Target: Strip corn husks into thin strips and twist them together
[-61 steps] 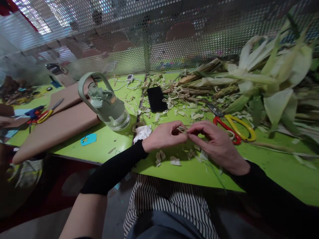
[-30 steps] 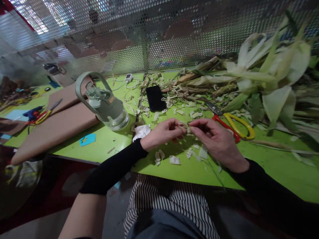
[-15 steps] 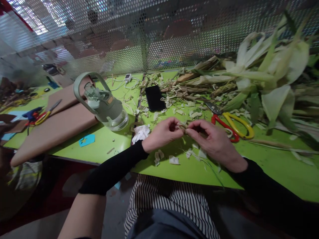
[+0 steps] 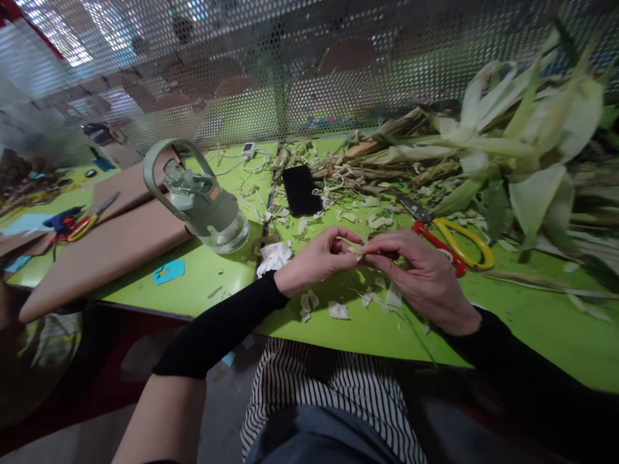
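My left hand [image 4: 325, 259] pinches a small pale piece of corn husk [image 4: 356, 250] between thumb and fingertips. Meeting it from the right, my right hand [image 4: 420, 274] is closed on the same piece, its fingertips touching those of the left. Most of the husk is hidden by the fingers. Below both hands lie pale husk scraps [image 4: 338, 310] on the green table [image 4: 309, 332]. A pair of scissors [image 4: 467, 248] with one red and one yellow handle rests just beyond my right hand, its red loop partly covered by that hand.
A black phone [image 4: 302, 191] lies among husk shreds. To its left stand a pale green water bottle [image 4: 213, 212] and crumpled tissue [image 4: 274, 258]. A big heap of corn husks [image 4: 512, 148] fills the right rear. Brown wrapped bundles [image 4: 120, 248] lie left, under a perforated metal screen [image 4: 232, 77].
The fingers of my right hand have straightened a little and shifted slightly over the husk piece. It now covers more of the red scissor handle. My left hand stays nearly in place.
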{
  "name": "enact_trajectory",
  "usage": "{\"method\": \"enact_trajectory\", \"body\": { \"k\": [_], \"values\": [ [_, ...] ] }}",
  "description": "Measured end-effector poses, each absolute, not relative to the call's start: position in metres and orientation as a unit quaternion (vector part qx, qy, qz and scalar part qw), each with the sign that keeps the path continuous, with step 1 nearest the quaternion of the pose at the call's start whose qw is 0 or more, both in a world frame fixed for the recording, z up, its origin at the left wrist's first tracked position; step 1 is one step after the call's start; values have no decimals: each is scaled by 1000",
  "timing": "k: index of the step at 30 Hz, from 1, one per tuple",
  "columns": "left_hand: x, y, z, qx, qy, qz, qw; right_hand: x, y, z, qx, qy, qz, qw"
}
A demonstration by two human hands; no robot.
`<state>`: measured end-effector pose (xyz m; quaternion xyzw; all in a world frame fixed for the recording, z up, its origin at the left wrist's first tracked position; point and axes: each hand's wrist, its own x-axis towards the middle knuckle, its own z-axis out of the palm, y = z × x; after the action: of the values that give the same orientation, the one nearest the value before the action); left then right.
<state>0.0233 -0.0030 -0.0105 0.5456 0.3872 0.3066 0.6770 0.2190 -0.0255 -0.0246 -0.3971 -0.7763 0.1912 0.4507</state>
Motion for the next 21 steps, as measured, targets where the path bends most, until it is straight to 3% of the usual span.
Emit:
{"method": "enact_trajectory", "body": {
  "k": [8, 16, 21],
  "values": [
    [25, -4, -7, 503, 404, 291, 706, 218, -27, -18, -378, -814, 90, 431],
    [26, -3, -10, 483, 394, 321, 714, 218, -25, -20, -398, -812, 104, 413],
    [27, -3, -16, 486, 381, 314, 722, 219, -23, -23, -373, -832, 37, 408]
  ]
}}
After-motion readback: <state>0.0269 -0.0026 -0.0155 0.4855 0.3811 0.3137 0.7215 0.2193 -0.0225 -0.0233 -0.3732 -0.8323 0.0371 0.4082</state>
